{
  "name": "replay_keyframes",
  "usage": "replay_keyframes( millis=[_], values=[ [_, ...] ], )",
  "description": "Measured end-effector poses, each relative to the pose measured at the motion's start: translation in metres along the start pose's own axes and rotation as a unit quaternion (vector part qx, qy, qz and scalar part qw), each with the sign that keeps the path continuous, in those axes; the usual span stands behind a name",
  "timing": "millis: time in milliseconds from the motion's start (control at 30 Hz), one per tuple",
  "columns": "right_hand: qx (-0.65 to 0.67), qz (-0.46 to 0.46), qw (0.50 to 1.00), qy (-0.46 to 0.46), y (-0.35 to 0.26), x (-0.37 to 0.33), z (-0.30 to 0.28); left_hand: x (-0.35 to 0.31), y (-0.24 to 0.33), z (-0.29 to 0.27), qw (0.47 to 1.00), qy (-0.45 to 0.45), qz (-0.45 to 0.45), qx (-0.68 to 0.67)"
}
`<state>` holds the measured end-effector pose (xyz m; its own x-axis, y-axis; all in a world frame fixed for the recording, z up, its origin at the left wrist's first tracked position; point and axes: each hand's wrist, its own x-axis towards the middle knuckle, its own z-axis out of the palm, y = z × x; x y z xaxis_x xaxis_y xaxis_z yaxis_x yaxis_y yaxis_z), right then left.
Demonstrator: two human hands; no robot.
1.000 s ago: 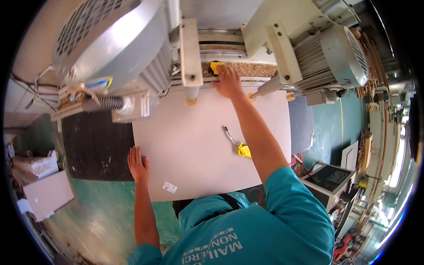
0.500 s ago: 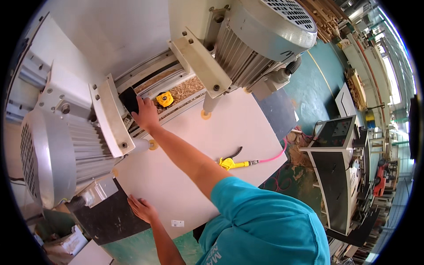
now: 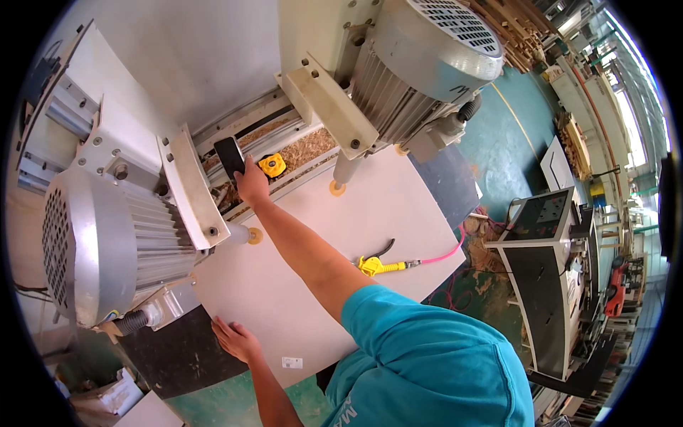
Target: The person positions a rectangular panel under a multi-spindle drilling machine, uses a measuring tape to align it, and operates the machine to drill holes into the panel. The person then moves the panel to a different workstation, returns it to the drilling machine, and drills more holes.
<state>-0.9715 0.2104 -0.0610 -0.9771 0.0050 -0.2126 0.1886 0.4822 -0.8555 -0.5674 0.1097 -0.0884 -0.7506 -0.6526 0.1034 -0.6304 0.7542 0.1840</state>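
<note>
1. One black phone (image 3: pixel 228 156), just up and left of the right hand (image 3: pixel 252 182), above the machine's channel (image 3: pixel 302 175).
2. Long axis steep, top end leaning slightly left; lower end toward the right hand, far nearer than the left hand (image 3: pixel 237 341).
3. In the right hand's grip: the phone's lower right edge, apparently pinched with fingers nearly closed; underside hidden.
4. In the left hand's grip: nothing visible; fingers loosely extended at the pale panel's (image 3: pixel 313 306) left edge.
5. Inside the channel: loose wood chips (image 3: pixel 313 147), plus a yellow tape measure (image 3: pixel 272 165) just beside the right hand.
6. On the pale panel, right of the forearm: a yellow air gun (image 3: pixel 371 266) with pink hose (image 3: pixel 442 257).
</note>
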Motion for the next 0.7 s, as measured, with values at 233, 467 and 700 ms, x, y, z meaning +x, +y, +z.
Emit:
replay_keyframes(
  millis=[233,467,700],
  values=[
    [-0.051,-0.137,0.989,0.034,0.022,-0.002,-0.009,-0.002,0.002,-0.002,1.0,0.005,0.0,-0.001],
    [-0.061,-0.236,0.97,0.004,0.051,-0.001,-0.043,-0.003,0.0,0.005,1.0,0.014,0.019,0.004],
    [-0.121,-0.279,0.942,-0.144,0.072,-0.084,-0.073,-0.005,0.012,0.012,0.981,-0.003,-0.177,0.081]
  ],
)
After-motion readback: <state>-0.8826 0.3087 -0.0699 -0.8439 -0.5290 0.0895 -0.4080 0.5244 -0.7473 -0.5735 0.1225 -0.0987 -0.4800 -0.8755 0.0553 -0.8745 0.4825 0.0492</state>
